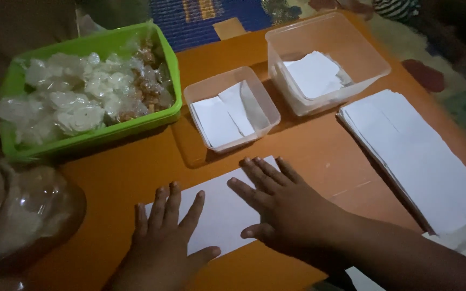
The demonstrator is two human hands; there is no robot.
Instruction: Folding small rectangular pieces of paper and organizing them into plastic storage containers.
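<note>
A white sheet of paper lies flat on the orange table in front of me. My left hand rests palm down on its left part, fingers spread. My right hand presses flat on its right part, fingers apart and pointing up-left. Neither hand grips anything. A stack of white sheets lies to the right of my right arm.
A small clear tub and a larger clear tub behind the sheet hold folded white papers. A green bin of clear wrapped packets stands at the back left. Clear plastic bags lie at the left edge.
</note>
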